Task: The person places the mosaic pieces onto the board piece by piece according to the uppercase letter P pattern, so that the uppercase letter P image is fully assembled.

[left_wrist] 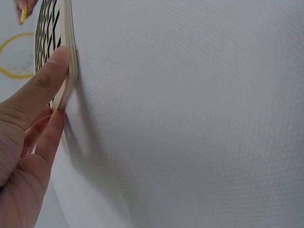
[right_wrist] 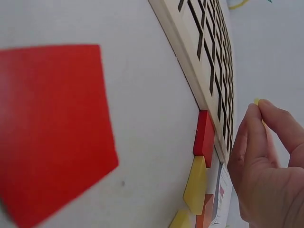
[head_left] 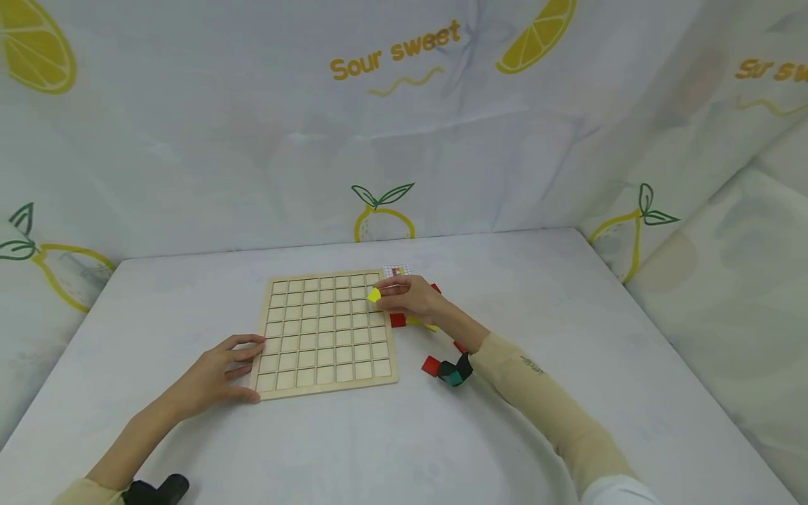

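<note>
A light wooden board with a grid of square recesses lies flat on the table. My left hand rests on its left edge with fingers spread; in the left wrist view the thumb touches the rim near a corner. Over the board's right side, my right hand pinches a small yellow block between thumb and fingertips. Only a sliver of that yellow block shows in the right wrist view. Beneath the right hand, a red block lies against the board's right edge, beside yellow pieces.
Right of the board, a red block, a green block and dark pieces lie near the right forearm. A printed pattern card sits at the board's far right corner, partly hidden by the hand. White lemon-print cloth hangs behind the table.
</note>
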A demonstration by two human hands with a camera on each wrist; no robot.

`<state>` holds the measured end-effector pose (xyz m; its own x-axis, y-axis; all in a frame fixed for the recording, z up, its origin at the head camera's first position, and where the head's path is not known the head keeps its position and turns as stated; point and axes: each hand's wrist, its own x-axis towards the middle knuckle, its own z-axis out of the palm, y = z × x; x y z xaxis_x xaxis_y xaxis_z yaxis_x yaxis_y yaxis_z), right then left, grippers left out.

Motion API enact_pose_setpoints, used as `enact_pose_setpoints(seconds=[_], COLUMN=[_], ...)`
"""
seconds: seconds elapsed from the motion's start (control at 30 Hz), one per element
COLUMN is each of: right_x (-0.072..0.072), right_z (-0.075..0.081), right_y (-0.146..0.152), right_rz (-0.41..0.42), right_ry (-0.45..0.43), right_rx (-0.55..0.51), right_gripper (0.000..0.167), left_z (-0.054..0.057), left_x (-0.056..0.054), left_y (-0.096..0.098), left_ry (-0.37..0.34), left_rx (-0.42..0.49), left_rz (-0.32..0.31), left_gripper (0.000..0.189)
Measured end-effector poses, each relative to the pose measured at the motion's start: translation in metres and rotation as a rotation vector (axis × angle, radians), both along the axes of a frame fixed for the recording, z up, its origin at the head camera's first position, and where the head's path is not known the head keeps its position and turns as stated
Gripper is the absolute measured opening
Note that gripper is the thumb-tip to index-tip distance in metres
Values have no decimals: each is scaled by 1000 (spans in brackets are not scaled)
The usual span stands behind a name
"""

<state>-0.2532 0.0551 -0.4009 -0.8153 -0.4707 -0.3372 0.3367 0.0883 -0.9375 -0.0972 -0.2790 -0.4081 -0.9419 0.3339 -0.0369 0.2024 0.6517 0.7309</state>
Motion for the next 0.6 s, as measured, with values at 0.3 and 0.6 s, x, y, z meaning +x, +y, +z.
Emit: enact_pose_setpoints(seconds=[0.3,0.6], right_x=[-21,-40], right_z=[-2,1], right_y=[-11,-26], right_rz=[63,169], right_ry=[0,66], right_rx=[42,144], right_gripper=[36,39], left_z=[2,3], left_x=[1,-1], left_y=[0,1], left_ry=[26,27], left_rx=[-56,-77], left_rz=[-3,-17], left_gripper=[83,84])
